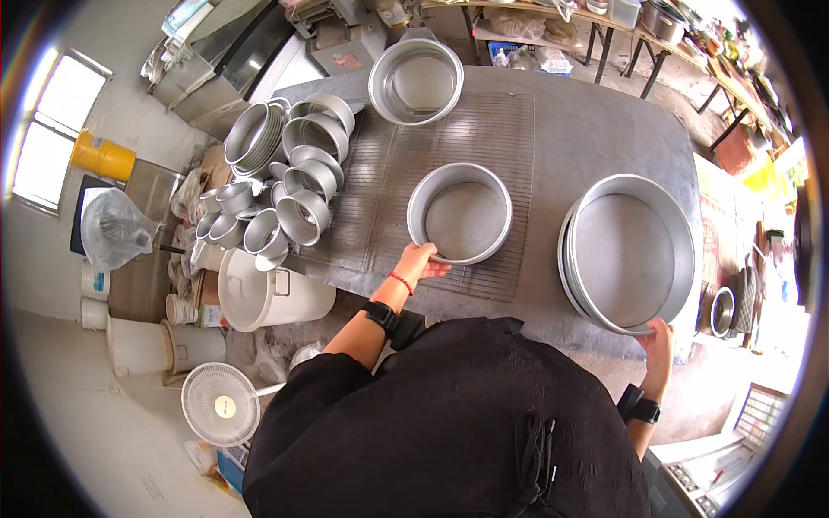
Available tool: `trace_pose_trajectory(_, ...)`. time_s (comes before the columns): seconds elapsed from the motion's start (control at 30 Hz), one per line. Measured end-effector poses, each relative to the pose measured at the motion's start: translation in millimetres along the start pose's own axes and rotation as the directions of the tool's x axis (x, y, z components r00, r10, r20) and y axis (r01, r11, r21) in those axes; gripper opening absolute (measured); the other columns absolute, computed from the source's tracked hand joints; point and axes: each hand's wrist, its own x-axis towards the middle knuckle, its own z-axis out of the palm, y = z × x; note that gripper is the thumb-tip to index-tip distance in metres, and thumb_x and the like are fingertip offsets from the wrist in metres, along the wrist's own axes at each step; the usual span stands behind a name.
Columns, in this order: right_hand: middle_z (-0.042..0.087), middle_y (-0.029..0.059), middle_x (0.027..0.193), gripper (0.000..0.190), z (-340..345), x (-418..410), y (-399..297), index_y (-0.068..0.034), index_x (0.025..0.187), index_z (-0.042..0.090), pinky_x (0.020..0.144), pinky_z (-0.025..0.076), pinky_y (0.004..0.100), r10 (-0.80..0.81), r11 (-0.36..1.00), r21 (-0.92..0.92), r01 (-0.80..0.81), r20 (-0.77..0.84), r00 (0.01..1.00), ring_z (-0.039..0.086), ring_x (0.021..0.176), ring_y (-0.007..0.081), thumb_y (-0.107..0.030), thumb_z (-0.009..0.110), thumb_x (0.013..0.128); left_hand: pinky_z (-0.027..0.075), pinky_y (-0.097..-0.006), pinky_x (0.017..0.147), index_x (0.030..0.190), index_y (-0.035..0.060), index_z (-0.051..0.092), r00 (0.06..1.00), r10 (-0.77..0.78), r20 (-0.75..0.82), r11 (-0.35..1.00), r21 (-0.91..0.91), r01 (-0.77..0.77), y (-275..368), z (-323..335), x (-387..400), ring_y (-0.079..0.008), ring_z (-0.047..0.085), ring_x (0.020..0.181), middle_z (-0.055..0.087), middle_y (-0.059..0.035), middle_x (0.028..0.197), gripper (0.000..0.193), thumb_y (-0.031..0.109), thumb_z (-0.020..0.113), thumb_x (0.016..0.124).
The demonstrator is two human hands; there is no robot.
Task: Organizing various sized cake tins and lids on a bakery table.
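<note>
My left hand grips the near rim of a round metal cake pan, thumb at the rim and fingers underneath. That pan is over a wire cooling rack on the metal tabletop. At the right, my right hand holds the near rim of the top pan in a nested stack of larger round cake pans. Another pan stands at the rack's far edge. On the left lie nested pans and several smaller round pans and rings, some tipped on their sides.
A large white plastic bin stands against the table's left side, with a white electric fan nearer to me. Beyond the table are a machine and wooden shelving with goods. A yellow bucket is by the window.
</note>
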Motion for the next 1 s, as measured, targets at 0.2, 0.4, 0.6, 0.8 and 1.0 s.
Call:
trace_pose_trajectory(0.2,0.052,0.007,0.085,0.023,38.3,-0.7,-7.8,-0.005,0.09,0.045,0.067,0.053,0.0354,-0.011,0.991,-0.132,0.016,0.042,0.999,0.057,0.076,0.0184,-0.012,0.06,0.074,0.057,-0.0435,0.076,0.114,-0.0104,0.047,0.996,0.024,-0.083,0.999,-0.04,-0.027,-8.5,-35.7,-10.1,-0.034,0.067,0.084,0.062,-0.0232,0.102,0.038,0.014,0.049,0.085)
trace_pose_trajectory(0.4,0.054,0.0119,0.094,0.037,39.1,19.3,-18.6,-0.001,0.106,0.048,0.072,0.053,0.0407,0.051,0.935,-0.354,0.003,0.142,0.989,0.058,0.086,0.0214,-0.022,0.062,0.079,0.057,-0.0428,0.073,0.117,-0.0075,0.043,0.988,0.013,-0.155,0.996,-0.081,-0.026,-19.9,-61.7,-14.9,-0.0337,0.067,0.082,0.061,-0.0219,0.103,0.04,0.012,0.05,0.083)
trace_pose_trajectory(0.6,0.043,0.021,0.136,0.067,74.2,60.7,-60.6,0.0,0.138,0.036,0.099,0.039,0.0397,-0.556,0.521,-0.727,0.447,0.109,0.824,0.048,0.121,0.0284,-0.032,0.064,0.087,0.057,-0.0412,0.071,0.119,-0.0071,0.043,0.985,0.011,-0.174,0.999,-0.048,-0.019,-20.5,-96.2,-21.6,-0.032,0.068,0.081,0.062,-0.0217,0.101,0.042,0.016,0.052,0.085)
trace_pose_trajectory(0.8,0.053,0.0113,0.128,0.046,212.2,-25.9,-92.1,-0.004,0.133,0.045,0.086,0.047,0.0296,-0.651,0.422,-0.465,0.778,0.442,0.617,0.057,0.104,0.0194,-0.019,0.058,0.091,0.057,-0.0357,0.063,0.116,-0.008,0.046,0.996,0.035,-0.084,0.999,0.011,-0.034,-7.1,-129.8,-9.4,-0.0277,0.069,0.074,0.062,-0.019,0.098,0.042,0.02,0.054,0.087)
trace_pose_trajectory(1.0,0.063,0.0094,0.11,0.038,322.2,-124.1,-39.9,-0.004,0.125,0.053,0.076,0.047,0.0257,-0.343,0.477,-0.48,0.736,0.67,0.659,0.06,0.083,0.0124,-0.012,0.06,0.088,0.054,-0.028,0.055,0.11,-0.006,0.051,0.995,0.057,0.082,0.986,0.153,-0.069,11.6,-183.0,4.7,-0.0188,0.068,0.068,0.065,-0.0118,0.087,0.04,0.026,0.054,0.086)
